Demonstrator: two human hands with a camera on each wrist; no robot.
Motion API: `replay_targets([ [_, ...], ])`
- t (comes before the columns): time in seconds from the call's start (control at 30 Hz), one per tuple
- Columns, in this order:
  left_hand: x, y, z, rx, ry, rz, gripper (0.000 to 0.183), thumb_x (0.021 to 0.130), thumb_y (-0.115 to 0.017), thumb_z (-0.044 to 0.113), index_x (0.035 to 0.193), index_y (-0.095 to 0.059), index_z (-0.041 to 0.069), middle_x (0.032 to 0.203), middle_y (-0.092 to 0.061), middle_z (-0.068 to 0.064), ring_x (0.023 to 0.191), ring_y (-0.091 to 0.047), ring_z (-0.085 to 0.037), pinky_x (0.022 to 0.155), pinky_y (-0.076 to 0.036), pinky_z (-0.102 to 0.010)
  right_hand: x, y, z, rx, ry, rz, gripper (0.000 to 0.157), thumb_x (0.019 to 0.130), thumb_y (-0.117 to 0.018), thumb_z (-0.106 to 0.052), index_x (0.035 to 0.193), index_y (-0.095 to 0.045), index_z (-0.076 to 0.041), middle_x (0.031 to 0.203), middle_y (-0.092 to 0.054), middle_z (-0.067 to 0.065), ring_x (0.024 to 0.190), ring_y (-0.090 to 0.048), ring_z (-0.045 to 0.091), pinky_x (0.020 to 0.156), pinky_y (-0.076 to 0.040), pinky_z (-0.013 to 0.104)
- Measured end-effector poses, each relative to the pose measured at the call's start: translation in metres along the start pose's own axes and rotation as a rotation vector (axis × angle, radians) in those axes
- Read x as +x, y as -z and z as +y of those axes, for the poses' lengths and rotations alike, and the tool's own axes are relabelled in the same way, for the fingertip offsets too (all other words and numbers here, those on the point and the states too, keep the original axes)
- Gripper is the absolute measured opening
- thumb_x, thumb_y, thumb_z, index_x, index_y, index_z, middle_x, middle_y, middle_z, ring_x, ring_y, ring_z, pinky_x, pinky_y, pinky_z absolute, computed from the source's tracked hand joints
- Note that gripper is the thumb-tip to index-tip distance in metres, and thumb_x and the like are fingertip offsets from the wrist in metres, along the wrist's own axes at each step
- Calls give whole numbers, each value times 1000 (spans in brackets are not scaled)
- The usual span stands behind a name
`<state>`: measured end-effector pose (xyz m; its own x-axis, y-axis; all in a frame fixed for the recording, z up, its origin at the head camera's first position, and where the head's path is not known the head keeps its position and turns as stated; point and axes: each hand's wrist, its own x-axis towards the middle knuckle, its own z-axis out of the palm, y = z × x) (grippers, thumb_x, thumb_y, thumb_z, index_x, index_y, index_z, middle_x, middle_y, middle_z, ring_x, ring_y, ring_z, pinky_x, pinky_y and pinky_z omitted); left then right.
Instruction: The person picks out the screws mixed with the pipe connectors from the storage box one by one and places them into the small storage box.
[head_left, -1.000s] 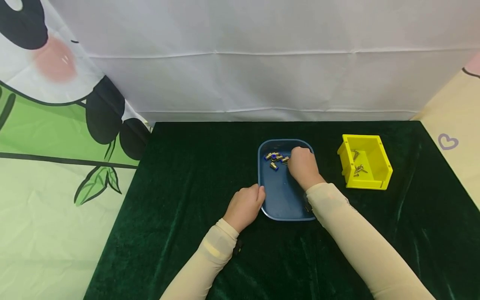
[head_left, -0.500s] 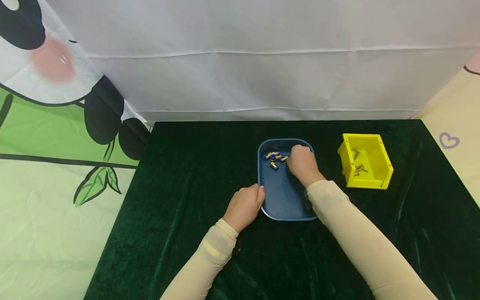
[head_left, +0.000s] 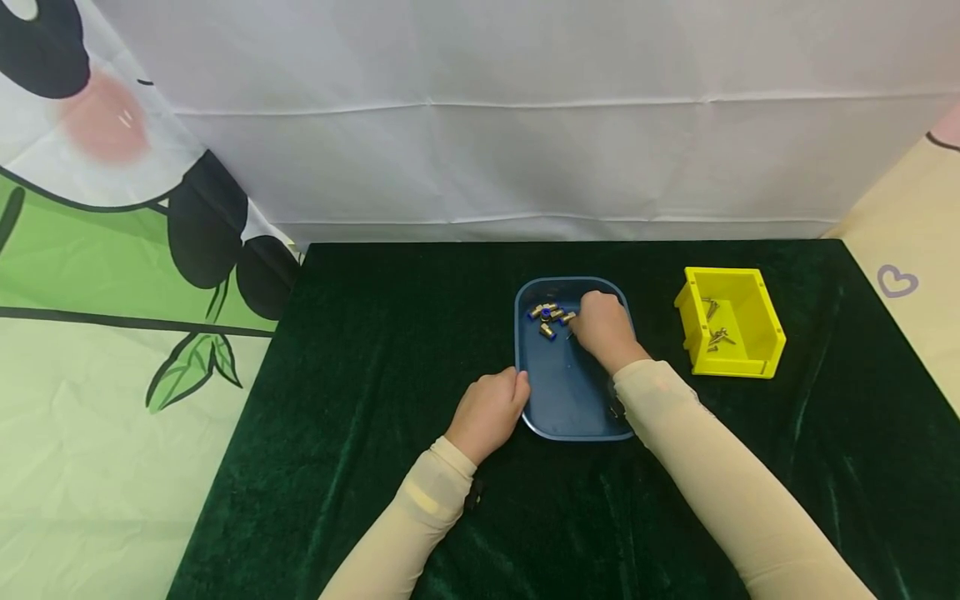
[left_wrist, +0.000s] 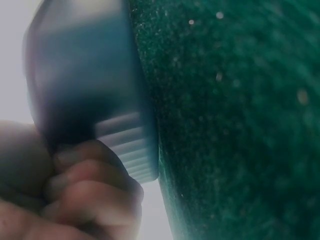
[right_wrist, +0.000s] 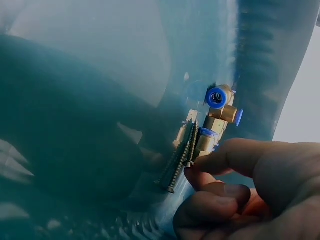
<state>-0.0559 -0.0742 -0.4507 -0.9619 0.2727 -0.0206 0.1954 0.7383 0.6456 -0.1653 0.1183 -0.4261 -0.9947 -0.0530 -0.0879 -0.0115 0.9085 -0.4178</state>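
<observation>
My left hand (head_left: 487, 415) grips the left rim of the blue tray (head_left: 572, 408); in the left wrist view its curled fingers (left_wrist: 95, 185) lie against the tray's outer side. Inside the tray, my right hand (head_left: 606, 332) is low at the far right. In the right wrist view its thumb and a fingertip pinch a threaded screw (right_wrist: 193, 142) near the head. Another screw (right_wrist: 176, 176) shows right beside it, close to the tray floor. Several brass fittings with blue collars (head_left: 547, 331) lie loosely grouped just left of the right hand.
A yellow bin (head_left: 750, 333) stands to the right of the tray, with several screws (head_left: 718, 337) on its floor. Both containers rest on a dark green velvet cloth (head_left: 405, 333). A white curtain (head_left: 480, 167) hangs behind the table's far edge.
The right hand's fingers have shifted slightly among the pieces, and the screw at its fingertips shows at a different angle. The left hand and both containers stay where they were.
</observation>
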Motion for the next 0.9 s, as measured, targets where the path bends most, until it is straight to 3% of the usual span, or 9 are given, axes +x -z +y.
replay_targets([
  [0.43, 0, 0, -3, -19, -3, -3, 38, 108, -37, 30, 77, -53, 17, 62, -50, 2, 50, -50, -12, 46, -39, -28, 0, 0, 0, 15, 13, -17, 23, 97, -61, -16, 79, -61, -1, 67, -51, 8, 60, -56, 22, 52, -43, 31],
  [0.53, 0, -1, -3, -21, -7, -5, 38, 108, -36, 30, 77, -54, 17, 62, -51, 2, 50, -50, -12, 46, -39, -28, -2, 3, 1, 41, 23, -11, 30, 96, -61, -16, 69, -58, -4, 60, -49, 5, 54, -54, 19, 49, -42, 29],
  [0.7, -1, -1, -2, -23, -4, -7, 37, 108, -36, 31, 78, -54, 18, 62, -51, 2, 50, -50, -12, 46, -39, -28, -6, 12, 4, 139, 58, -27, 45, 94, -58, -13, 52, -44, -13, 48, -36, -2, 42, -41, 14, 46, -34, 27],
  [0.9, 0, -1, -2, -10, 2, 4, 38, 108, -36, 31, 76, -53, 18, 62, -51, 2, 50, -51, -12, 46, -39, -28, -13, 26, 7, 286, 43, -80, 30, 93, -56, -14, 65, -57, -4, 56, -41, 0, 50, -45, 18, 48, -36, 28],
])
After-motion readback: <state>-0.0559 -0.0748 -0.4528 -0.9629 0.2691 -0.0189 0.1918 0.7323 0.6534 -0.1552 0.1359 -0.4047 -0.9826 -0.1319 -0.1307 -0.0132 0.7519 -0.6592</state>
